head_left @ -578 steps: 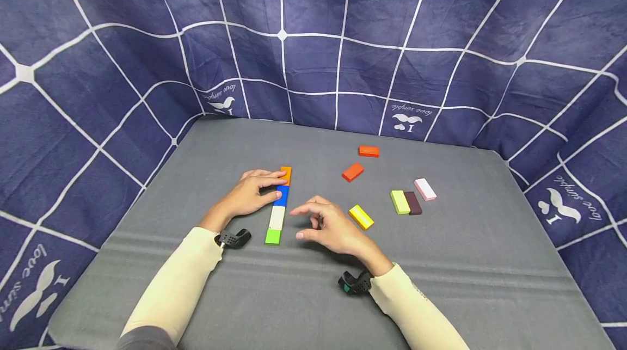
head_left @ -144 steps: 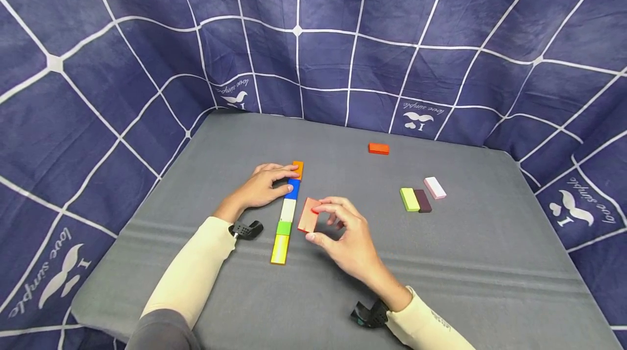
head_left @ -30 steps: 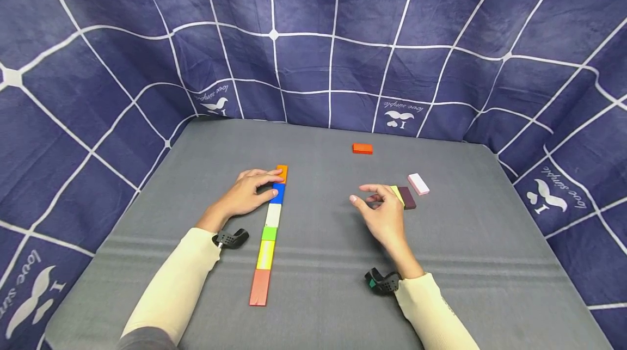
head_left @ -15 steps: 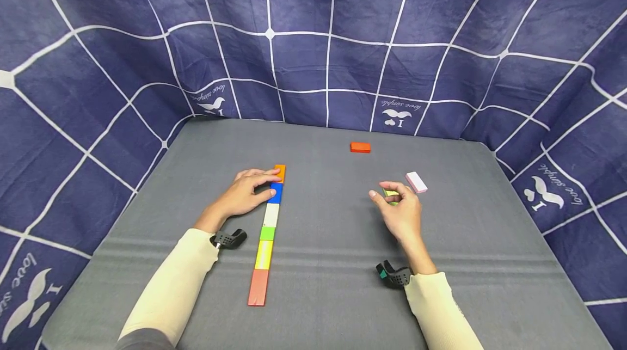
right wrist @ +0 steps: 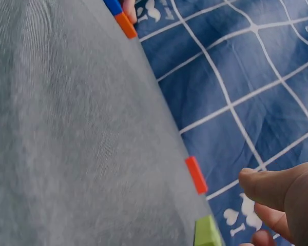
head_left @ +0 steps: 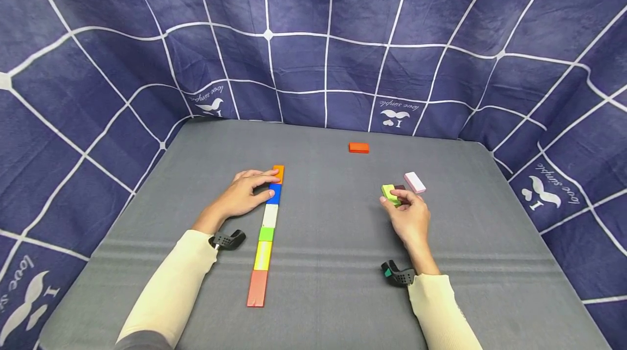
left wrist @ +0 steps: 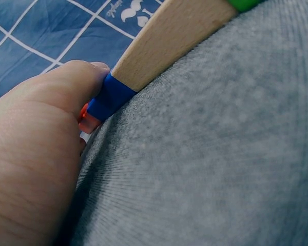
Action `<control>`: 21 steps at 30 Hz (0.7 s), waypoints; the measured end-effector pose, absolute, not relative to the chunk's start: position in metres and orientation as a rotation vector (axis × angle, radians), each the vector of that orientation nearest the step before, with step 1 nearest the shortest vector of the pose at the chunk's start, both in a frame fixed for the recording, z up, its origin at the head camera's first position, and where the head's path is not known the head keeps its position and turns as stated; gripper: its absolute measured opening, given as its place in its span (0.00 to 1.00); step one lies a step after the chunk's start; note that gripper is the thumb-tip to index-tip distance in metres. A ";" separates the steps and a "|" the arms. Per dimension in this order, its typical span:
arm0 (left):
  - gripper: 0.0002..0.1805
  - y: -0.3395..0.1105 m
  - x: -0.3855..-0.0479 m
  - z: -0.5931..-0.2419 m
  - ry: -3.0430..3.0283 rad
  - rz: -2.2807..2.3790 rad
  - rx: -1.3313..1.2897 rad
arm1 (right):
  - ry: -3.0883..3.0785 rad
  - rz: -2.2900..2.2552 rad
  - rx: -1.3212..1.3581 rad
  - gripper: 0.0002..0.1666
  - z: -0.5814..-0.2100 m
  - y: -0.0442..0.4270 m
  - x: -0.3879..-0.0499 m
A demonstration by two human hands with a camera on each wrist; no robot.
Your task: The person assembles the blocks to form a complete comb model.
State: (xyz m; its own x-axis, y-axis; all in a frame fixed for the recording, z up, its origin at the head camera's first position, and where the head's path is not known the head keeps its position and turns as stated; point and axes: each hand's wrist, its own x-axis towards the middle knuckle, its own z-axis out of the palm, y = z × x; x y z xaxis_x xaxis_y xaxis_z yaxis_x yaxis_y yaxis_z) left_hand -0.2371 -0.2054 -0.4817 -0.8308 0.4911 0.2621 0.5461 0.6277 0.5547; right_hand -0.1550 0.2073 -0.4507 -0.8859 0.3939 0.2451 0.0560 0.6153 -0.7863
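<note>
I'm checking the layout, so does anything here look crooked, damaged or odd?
Nothing stands out. The row of blocks runs nearly straight, end to end; the pink block and loose red block lie apart from it. No damage shows.

We see orange, blue, cream, green, yellow and salmon cuboids [head_left: 266,234], a lime cuboid [head_left: 388,189], a pale-pink cuboid [head_left: 415,182], a red cuboid [head_left: 358,147], grey tabletop cloth [head_left: 333,230] and white-gridded navy fabric [head_left: 299,61].

From above, a head camera looks forward and down over the gray counter [head_left: 323,230]; tilted wrist cameras [head_left: 229,240], close by the left hand [head_left: 242,196] and right hand [head_left: 412,218], face the gridded curtain [head_left: 303,61]. All three catch the blue block [head_left: 276,197].
</note>
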 end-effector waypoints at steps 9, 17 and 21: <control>0.22 -0.206 -0.238 -0.482 -2.748 -0.994 -0.891 | -2.460 1.088 -0.392 0.19 -0.463 0.215 -0.156; 0.22 -0.207 -0.240 -0.483 -2.770 -0.984 -0.878 | -2.504 1.034 -0.414 0.20 -0.467 0.219 -0.156; 0.21 -0.206 -0.240 -0.483 -2.779 -0.977 -0.876 | -2.526 1.010 -0.418 0.21 -0.467 0.220 -0.155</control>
State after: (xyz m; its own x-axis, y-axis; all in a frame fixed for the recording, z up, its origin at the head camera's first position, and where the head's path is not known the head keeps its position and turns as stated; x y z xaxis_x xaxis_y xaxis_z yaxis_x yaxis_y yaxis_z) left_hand -0.2399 -0.2063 -0.4834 -0.8354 0.4930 0.2430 0.5366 0.6359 0.5548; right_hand -0.1555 0.2205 -0.4675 -0.8809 0.4074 0.2408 0.1290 0.6962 -0.7062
